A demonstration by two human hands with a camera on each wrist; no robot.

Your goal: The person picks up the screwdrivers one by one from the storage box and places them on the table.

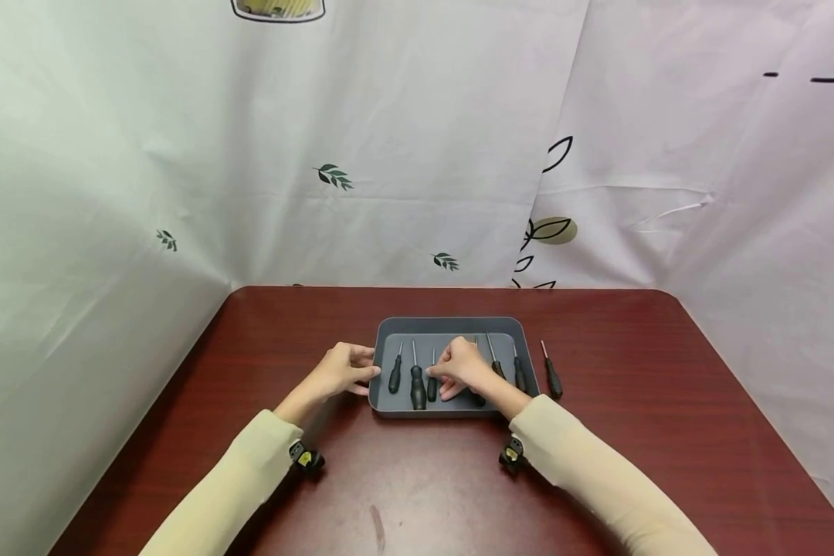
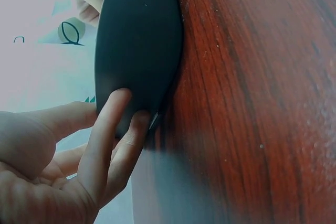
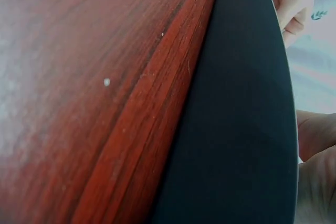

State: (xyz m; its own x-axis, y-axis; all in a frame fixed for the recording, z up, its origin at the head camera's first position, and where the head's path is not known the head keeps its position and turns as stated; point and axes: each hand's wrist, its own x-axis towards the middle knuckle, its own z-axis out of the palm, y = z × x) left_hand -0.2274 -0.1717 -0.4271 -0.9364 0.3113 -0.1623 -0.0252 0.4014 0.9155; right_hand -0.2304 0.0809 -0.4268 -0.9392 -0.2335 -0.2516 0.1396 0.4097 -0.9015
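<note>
A grey rectangular tray [image 1: 452, 324] lies on the table with several black-handled screwdrivers in it. My left hand [image 1: 344, 369] grips the tray's left side, the thumb over the rim and fingers against the outer wall; the left wrist view shows these fingers [image 2: 107, 119] on the dark wall. Inside the tray, my right hand [image 1: 462, 364] pinches a small screwdriver [image 1: 432, 388] by its handle. Left of it lie a thicker screwdriver [image 1: 418, 390] and a shorter screwdriver [image 1: 394, 376]. In the right wrist view the tray wall [image 3: 236, 103] hides most of this hand [image 3: 317, 182].
Another screwdriver [image 1: 553, 380] lies on the table just right of the tray. Further screwdrivers, one of them [image 1: 520, 376] near the right wall, lie partly behind my right forearm. The reddish-brown table [image 1: 306, 316] meets white patterned cloth [image 1: 424, 154] at the back and sides.
</note>
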